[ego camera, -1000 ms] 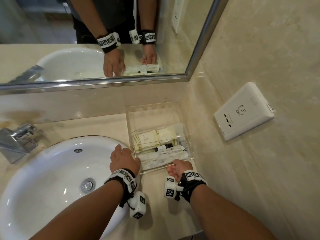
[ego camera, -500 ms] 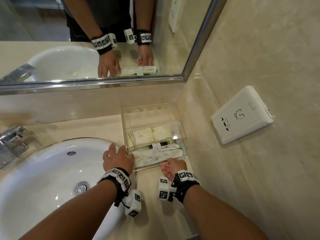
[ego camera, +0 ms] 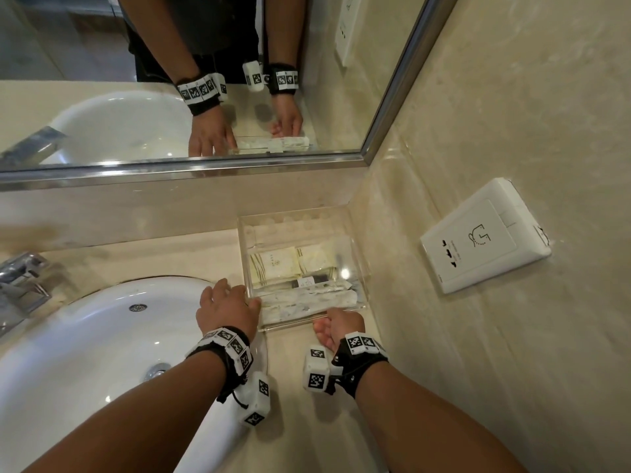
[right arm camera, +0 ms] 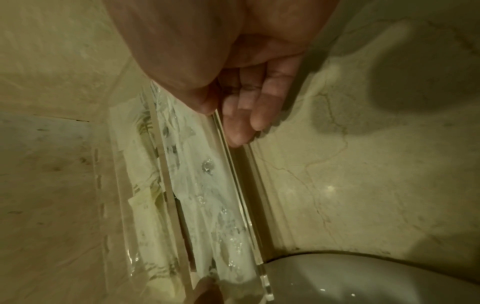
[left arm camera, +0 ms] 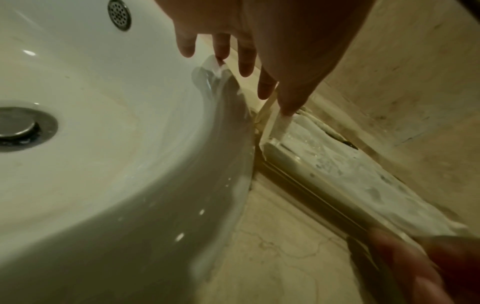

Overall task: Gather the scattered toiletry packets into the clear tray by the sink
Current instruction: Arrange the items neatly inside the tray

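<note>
The clear tray (ego camera: 243,261) stands in the counter's corner, right of the sink. Inside lie cream sachets (ego camera: 276,264), a dark tube (ego camera: 314,279) and long white packets (ego camera: 307,300). My left hand (ego camera: 227,307) is at the tray's near left corner with fingers straight and spread. In the left wrist view its thumb tip touches that corner of the tray (left arm camera: 275,144). My right hand (ego camera: 338,327) is at the front wall near the right end. In the right wrist view its thumb lies on the tray's (right arm camera: 233,185) rim, with the fingers (right arm camera: 241,127) against the outside of the wall.
The white sink (ego camera: 85,336) borders the tray's left side, with a chrome faucet (ego camera: 20,285) at far left. A mirror (ego camera: 102,46) runs above the back wall. A white wall socket (ego camera: 485,237) sits on the right wall, which is close to the tray.
My left hand's fingers have stretched forward along the tray's left side. The right hand stays at the front wall. The head view has shifted slightly.
</note>
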`<state>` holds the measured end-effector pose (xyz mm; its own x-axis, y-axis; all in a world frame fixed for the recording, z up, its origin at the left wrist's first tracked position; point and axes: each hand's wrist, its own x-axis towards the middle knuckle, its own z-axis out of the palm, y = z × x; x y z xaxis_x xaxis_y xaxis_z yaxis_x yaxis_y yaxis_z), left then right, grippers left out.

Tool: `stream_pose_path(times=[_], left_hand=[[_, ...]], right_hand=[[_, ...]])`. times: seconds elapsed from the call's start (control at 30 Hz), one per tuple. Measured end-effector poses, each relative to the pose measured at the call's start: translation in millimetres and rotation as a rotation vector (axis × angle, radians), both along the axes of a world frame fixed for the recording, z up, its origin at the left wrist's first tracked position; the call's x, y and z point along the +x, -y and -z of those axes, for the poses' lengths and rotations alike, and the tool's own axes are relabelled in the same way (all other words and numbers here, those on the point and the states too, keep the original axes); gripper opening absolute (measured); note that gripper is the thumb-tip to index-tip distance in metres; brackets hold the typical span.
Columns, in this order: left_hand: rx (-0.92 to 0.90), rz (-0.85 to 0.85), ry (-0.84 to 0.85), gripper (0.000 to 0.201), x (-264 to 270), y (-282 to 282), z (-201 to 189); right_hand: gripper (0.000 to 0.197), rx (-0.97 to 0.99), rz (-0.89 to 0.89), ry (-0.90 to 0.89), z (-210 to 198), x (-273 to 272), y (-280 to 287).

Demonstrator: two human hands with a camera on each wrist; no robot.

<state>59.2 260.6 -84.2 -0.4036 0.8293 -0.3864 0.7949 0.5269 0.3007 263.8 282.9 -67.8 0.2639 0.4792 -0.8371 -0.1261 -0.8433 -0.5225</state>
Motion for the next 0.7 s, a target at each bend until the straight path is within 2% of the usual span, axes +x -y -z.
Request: stream_pose_path(times=[0.17,0.4,0.57,0.63,0.7], left_hand=[[0.014,0.11,-0.006,0.051,-1.0,1.9,7.4],[0.033,0.06,0.001,0.046,1.8,-4.5,2.4],[0.093,0.105,0.021,0.045,-0.7,-2.5,6.1],[0.116,0.125,0.029,0.049,-3.4,-1.0,8.5],[0.118,0.139,0.035,0.061,-3.9,-1.2,8.4]], right_hand=[[0.016,0.017,-0.004,-0.011,-2.5,-4.5,-4.5],[0.018,0.043,-0.021,-0.032,-5.9,-7.9,-15.4],[0.018,0.07,-0.028,-0.017,-5.2,-11.1,-19.7],[0.02,0.075,-0.025,-0.021,-5.6,-12.8,-21.8],[0.021,0.07,-0.021,-0.023,-6.3,-15.0,-24.7]])
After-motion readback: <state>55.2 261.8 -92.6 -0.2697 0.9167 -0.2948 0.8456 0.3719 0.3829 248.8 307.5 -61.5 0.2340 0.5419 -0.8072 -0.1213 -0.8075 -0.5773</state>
